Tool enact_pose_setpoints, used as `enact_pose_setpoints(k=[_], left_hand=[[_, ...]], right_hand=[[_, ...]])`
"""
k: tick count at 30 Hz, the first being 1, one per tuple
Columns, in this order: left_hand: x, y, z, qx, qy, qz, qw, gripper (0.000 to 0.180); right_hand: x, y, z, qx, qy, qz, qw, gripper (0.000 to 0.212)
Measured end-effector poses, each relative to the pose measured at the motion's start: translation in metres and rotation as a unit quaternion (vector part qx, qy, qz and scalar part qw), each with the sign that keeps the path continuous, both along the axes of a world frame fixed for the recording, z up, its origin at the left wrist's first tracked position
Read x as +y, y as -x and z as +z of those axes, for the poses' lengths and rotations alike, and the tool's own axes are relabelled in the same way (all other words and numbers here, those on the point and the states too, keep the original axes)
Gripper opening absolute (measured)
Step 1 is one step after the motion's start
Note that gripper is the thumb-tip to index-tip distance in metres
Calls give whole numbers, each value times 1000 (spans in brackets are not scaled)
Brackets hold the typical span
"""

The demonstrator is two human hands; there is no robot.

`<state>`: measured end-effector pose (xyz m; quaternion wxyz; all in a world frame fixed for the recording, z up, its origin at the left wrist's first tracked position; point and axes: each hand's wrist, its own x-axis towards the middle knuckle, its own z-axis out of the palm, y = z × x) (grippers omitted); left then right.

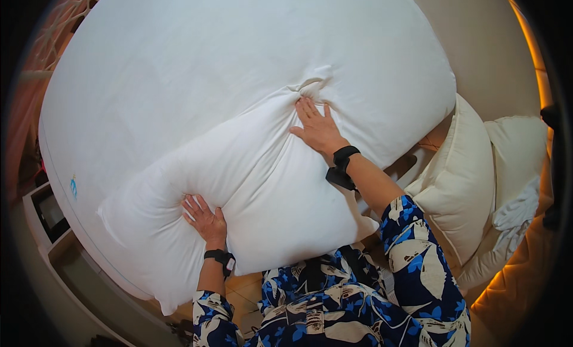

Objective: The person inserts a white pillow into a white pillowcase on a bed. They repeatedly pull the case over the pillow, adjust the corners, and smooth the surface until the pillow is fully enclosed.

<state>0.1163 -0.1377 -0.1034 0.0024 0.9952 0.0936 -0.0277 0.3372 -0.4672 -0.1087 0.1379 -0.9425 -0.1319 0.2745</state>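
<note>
A plump white pillow lies across the near edge of a white-covered mattress, its front side hanging over toward my body. My left hand presses on the pillow's left part, fingers apart, with the fingertips sunk into the cloth. Farther up, my right hand lies flat near the pillow's far right corner, thumb spread. Deep creases run across the pillow between both hands, and the cloth bunches beyond my right fingertips. Each wrist wears a dark band.
Cream pillows stand upright at the right, beside a crumpled pale cloth. An orange-lit padded edge runs behind them. At the lower left, a pale shelf unit with open compartments borders the mattress.
</note>
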Motion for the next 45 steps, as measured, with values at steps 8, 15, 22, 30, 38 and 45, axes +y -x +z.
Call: enact_pose_setpoints(k=[8,15,22,30,38,45], left_hand=[[-9,-20,10,-32,67,-11,997,75],[-3,-19,41,29,113,-48,992,65],[89,11,48,-48,5,107,993,76],[235,20,32,13,192,377,906,92],[236,-40,36,9,440,412,798,55],[225,-44,108,-151,517,350,766,33]], right_hand=[[-40,-19,-30,-108,-9,-116,987,72],[-103,50,-24,52,-134,-223,964,75],[-154,57,-54,66,-151,-227,960,72],[-136,11,-36,106,-230,-433,865,50],[-106,-4,-16,161,-386,-477,773,35],[-115,-2,58,5,-531,-454,716,28]])
